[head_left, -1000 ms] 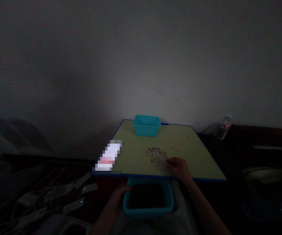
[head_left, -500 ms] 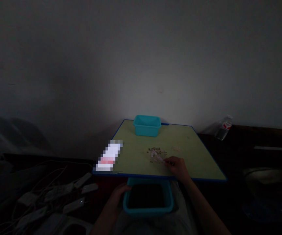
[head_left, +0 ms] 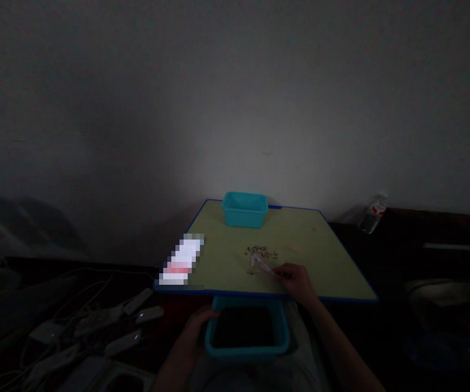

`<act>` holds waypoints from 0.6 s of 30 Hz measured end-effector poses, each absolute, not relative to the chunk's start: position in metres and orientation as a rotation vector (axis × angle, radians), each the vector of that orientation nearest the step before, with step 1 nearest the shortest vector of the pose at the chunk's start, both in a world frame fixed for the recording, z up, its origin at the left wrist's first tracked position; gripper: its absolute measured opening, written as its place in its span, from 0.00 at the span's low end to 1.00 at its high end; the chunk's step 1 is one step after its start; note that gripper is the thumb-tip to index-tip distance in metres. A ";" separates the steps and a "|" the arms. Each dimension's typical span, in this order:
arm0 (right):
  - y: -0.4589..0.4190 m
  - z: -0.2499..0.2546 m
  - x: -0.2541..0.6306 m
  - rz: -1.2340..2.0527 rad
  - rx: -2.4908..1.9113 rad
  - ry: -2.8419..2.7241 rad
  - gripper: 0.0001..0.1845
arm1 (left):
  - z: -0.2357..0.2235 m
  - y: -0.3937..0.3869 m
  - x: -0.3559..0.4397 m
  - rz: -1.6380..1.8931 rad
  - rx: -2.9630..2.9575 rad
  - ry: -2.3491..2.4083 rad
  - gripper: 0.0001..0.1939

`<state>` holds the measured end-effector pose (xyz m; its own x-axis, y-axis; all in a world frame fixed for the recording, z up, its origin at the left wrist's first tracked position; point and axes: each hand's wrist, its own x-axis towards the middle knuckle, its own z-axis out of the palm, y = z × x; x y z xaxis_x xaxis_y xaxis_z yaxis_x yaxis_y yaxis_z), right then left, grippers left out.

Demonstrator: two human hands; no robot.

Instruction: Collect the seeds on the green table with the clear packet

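Observation:
My right hand (head_left: pixel 296 279) rests on a small green table (head_left: pixel 227 261) with a blue rim, fingers pinched round a thin pale tool (head_left: pixel 261 264), perhaps tweezers, whose tip points at a pile of small dark bits (head_left: pixel 261 252). My left hand (head_left: pixel 200 320) grips the left side of a teal tub (head_left: pixel 247 331) that sits just below the table's near edge. The room is very dim.
A second teal tub (head_left: pixel 245 208) stands at the table's far edge by the wall. A blurred white and red object (head_left: pixel 180 259) lies at the table's left edge. Cables and power strips (head_left: pixel 108 321) cover the floor at left. A plastic bottle (head_left: pixel 372 213) stands at right.
My right hand has drawn slightly left and nearer along the table, with the tool tip shifting a little within the pile. The left hand and the tubs stay put.

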<state>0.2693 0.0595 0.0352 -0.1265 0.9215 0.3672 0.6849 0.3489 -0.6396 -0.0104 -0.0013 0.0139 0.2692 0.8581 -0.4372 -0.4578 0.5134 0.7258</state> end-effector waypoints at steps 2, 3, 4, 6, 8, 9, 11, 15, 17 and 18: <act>0.058 0.035 0.272 0.420 -1.396 -1.872 0.10 | 0.017 -0.002 -0.011 0.953 0.521 0.915 0.07; 0.057 0.035 0.273 0.419 -1.398 -1.866 0.10 | 0.019 -0.002 -0.011 0.966 0.525 0.916 0.06; 0.057 0.035 0.275 0.414 -1.405 -1.860 0.10 | 0.020 -0.002 -0.011 0.976 0.527 0.920 0.06; 0.055 0.034 0.277 0.412 -1.417 -1.846 0.10 | 0.021 -0.002 -0.010 0.982 0.526 0.922 0.06; 0.054 0.033 0.279 0.428 -1.415 -1.841 0.10 | 0.019 -0.002 -0.010 0.966 0.516 0.901 0.08; 0.053 0.033 0.279 0.441 -1.412 -1.843 0.10 | 0.017 -0.002 -0.010 0.959 0.507 0.890 0.08; 0.052 0.033 0.279 0.456 -1.407 -1.846 0.10 | 0.014 -0.001 -0.010 0.966 0.491 0.883 0.08; 0.046 0.037 0.279 0.443 -1.401 -1.798 0.09 | 0.017 -0.001 -0.010 0.957 0.476 0.939 0.07; 0.042 0.038 0.279 0.448 -1.394 -1.780 0.09 | 0.023 -0.001 -0.010 0.959 0.467 0.931 0.07; 0.041 0.038 0.279 0.453 -1.389 -1.784 0.09 | 0.025 -0.002 -0.010 0.961 0.462 0.920 0.07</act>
<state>0.2789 0.0406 0.0385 -0.0644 0.9244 0.3759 0.6328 0.3291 -0.7009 -0.0104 -0.0017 0.0248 0.2524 0.8531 -0.4567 -0.4937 0.5195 0.6975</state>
